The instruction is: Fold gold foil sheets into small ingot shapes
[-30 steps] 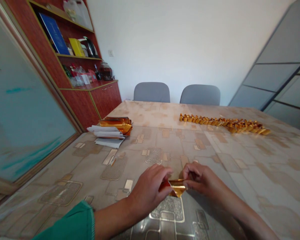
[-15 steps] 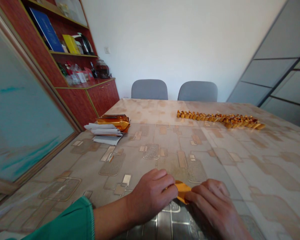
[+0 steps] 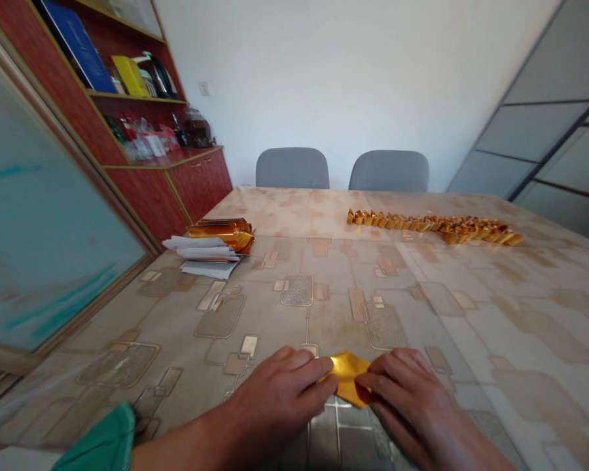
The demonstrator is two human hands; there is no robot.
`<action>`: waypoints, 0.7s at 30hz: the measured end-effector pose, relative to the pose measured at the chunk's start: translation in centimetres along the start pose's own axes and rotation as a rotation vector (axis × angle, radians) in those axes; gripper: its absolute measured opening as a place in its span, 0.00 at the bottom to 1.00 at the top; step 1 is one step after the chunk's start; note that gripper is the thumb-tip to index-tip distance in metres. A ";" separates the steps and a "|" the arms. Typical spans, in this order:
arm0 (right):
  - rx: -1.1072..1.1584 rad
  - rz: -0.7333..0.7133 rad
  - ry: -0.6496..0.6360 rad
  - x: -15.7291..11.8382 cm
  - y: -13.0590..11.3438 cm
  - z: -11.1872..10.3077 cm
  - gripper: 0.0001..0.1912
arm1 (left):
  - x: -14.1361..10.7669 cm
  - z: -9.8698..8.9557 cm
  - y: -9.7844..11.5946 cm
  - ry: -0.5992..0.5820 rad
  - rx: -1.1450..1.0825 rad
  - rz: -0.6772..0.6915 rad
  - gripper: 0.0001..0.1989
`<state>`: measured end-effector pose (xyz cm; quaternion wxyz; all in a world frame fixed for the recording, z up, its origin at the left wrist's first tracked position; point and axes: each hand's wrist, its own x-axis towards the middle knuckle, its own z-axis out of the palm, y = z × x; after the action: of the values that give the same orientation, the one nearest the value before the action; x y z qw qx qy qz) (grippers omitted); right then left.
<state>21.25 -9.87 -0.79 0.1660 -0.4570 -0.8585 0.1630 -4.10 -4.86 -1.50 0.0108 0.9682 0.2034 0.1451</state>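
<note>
A folded piece of gold foil (image 3: 348, 377) lies on the patterned tablecloth (image 3: 294, 314) between my hands, its shiny side up. My left hand (image 3: 279, 392) pinches its left edge, and my right hand (image 3: 402, 386) holds its right edge, with the fingers over part of the foil. Farther up the table runs a long row of small folded gold foil pieces (image 3: 434, 227). A stack of white paper slips (image 3: 206, 258) lies at the far left of the table, under a bundle of gold foil sheets (image 3: 223, 234).
A red-brown wooden cabinet (image 3: 177, 190) with shelves of books and bottles stands beyond the table's left side. Two grey chairs (image 3: 341, 170) stand at the far edge. A large glass panel (image 3: 49, 209) runs along the left, and a grey partition (image 3: 530, 137) stands at the right.
My hands have come down and apart, from holding the foil up with its red side showing to holding it lower and flatter by the table, its gold face uppermost.
</note>
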 end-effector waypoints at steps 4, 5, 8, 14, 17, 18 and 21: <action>0.015 -0.025 -0.056 0.3 0.1 -0.9 0.09 | -0.8 1.0 0.4 0.055 -0.056 -0.034 0.14; 0.007 -0.031 -0.063 0.4 0.1 -1.2 0.10 | -0.8 1.1 0.4 0.053 -0.075 -0.044 0.15; -0.012 -0.051 -0.067 1.0 0.0 -2.0 0.13 | -0.7 0.9 0.5 0.026 -0.128 -0.050 0.19; 0.111 -0.084 -0.135 2.6 0.6 -3.3 0.09 | -0.2 -0.3 0.0 -0.100 -0.186 -0.054 0.24; 0.230 -0.044 -0.141 2.9 1.6 -3.2 0.08 | 0.0 -0.7 -0.2 -0.140 -0.238 -0.053 0.28; 0.260 -0.022 -0.128 2.9 2.0 -3.1 0.08 | 0.1 -0.8 -0.3 -0.146 -0.247 -0.055 0.29; 0.299 0.049 -0.085 2.8 2.7 -2.6 0.06 | 0.1 -0.9 -0.4 -0.160 -0.261 -0.062 0.29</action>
<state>22.91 -5.78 0.72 0.1917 -0.4409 -0.8194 0.3122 -4.44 -4.46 -0.61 0.1574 0.9603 0.2109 0.0925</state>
